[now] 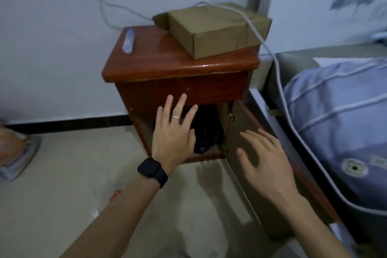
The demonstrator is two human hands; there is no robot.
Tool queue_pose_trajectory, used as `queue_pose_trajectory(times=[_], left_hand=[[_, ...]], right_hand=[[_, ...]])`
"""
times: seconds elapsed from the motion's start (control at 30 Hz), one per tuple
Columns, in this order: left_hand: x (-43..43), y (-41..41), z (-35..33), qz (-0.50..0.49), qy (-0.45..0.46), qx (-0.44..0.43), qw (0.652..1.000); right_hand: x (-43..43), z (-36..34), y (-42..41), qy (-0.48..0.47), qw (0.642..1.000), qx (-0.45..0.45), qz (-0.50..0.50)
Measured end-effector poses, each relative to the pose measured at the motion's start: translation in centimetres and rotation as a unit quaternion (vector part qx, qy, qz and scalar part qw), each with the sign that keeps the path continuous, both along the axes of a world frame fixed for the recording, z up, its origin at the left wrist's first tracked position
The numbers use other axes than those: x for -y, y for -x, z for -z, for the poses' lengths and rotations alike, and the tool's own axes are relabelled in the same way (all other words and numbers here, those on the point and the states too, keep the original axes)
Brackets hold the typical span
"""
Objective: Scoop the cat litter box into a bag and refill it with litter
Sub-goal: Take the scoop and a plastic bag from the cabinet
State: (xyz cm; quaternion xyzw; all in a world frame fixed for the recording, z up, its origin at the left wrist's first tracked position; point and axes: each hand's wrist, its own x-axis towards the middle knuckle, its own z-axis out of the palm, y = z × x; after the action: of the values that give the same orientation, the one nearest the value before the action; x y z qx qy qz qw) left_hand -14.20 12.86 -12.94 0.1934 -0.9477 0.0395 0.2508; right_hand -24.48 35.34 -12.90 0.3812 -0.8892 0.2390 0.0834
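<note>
While the cabinet door (255, 211) stands swung open to the right, a black plastic bag (206, 132) is seen bunched inside the lower compartment of the wooden nightstand (178, 69). Left hand (173, 132) is held before the opening, fingers straight and spread, nothing gripped. Right hand (263, 157) is held before the door's inner face, fingers spread; contact cannot be told. Cardboard box (215, 27) is noted on top.
</note>
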Motion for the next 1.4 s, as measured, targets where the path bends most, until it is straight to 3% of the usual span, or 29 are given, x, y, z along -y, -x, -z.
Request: queue_pose_trajectory(times=[0.17,0.3,0.5,0.67,0.83,1.1,1.3,1.4], left_hand=[[2.4,2.4,-3.4,-0.063,-0.005,-0.012,0.998],[4.5,2.5,-2.8,-0.083,-0.009,0.046,0.995],[5.3,2.5,-2.5,-0.091,0.025,0.033,0.995],[5.7,2.7,-2.3,-0.089,0.042,0.023,0.995],[6.8,2.0,-2.7,-0.063,0.063,0.023,0.996],[11.0,-1.2,-3.4,-0.076,0.082,0.028,0.993],[14.2,-2.6,-3.4,-0.048,0.136,0.045,0.989],[14.6,-2.4,-2.9,-0.04,0.145,0.032,0.988]], right_hand=[[-4.1,-0.8,2.3,-0.047,0.993,0.069,0.078],[-4.5,-0.4,1.9,-0.1,0.987,0.115,0.052],[-4.7,-0.6,0.4,-0.049,0.99,0.135,0.009],[-4.3,-0.7,-1.7,0.055,0.967,0.245,-0.041],[-1.9,1.9,-4.8,0.072,0.939,0.324,-0.088],[4.3,4.8,-7.9,0.015,0.978,0.178,-0.103],[10.8,6.7,-6.9,-0.058,0.989,0.024,-0.135],[15.3,7.4,-6.1,-0.062,0.991,-0.004,-0.118]])
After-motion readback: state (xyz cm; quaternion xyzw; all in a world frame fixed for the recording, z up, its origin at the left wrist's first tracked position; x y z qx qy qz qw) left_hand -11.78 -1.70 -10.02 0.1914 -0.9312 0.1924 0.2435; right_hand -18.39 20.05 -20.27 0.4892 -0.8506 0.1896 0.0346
